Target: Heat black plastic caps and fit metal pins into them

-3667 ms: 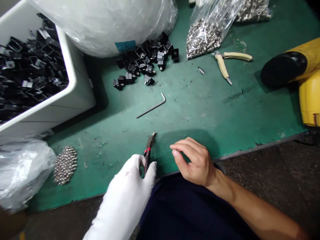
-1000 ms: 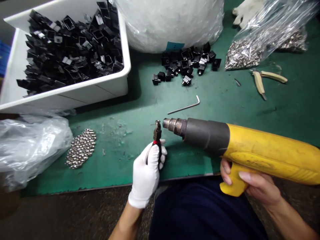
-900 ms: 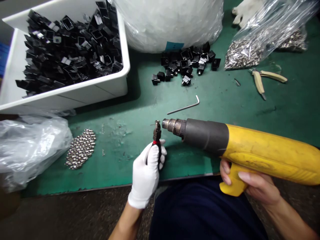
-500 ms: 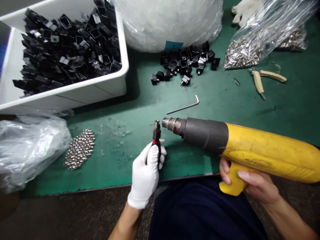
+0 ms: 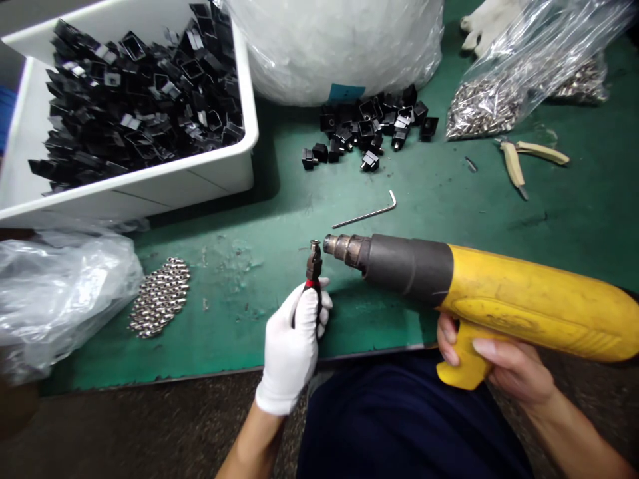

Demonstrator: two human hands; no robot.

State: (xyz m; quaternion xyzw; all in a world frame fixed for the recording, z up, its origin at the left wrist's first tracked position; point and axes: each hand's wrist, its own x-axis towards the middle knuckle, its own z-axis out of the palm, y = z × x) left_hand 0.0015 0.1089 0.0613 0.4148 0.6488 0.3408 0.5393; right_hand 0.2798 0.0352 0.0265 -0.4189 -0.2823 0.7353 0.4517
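Note:
My left hand [image 5: 291, 346], in a white glove, is closed round the dark handles of a pair of pliers [image 5: 313, 269] with a red band. A small silver metal fitting [image 5: 314, 245] sits upright in the jaws. Bare and wrapped round the yellow grip, my right hand [image 5: 519, 369] holds a heat gun [image 5: 529, 299]. Its stepped metal nozzle [image 5: 344, 249] points left, a short gap away from the fitting. Beyond the nozzle a hex key [image 5: 365, 216] lies on the green table [image 5: 239, 219].
A white bin [image 5: 252, 133] full of black plastic parts stands back left. Loose black housings [image 5: 369, 126] lie before a big plastic bag [image 5: 344, 46]. Silver fittings [image 5: 160, 297] are grouped at left, beside a clear bag [image 5: 64, 286]. Cream-handled pliers [image 5: 514, 166] and bagged fittings [image 5: 484, 106] are back right.
Almost nothing differs. The heat gun's body and my right hand have shifted very slightly left; the pliers with the fitting stay nearly in place.

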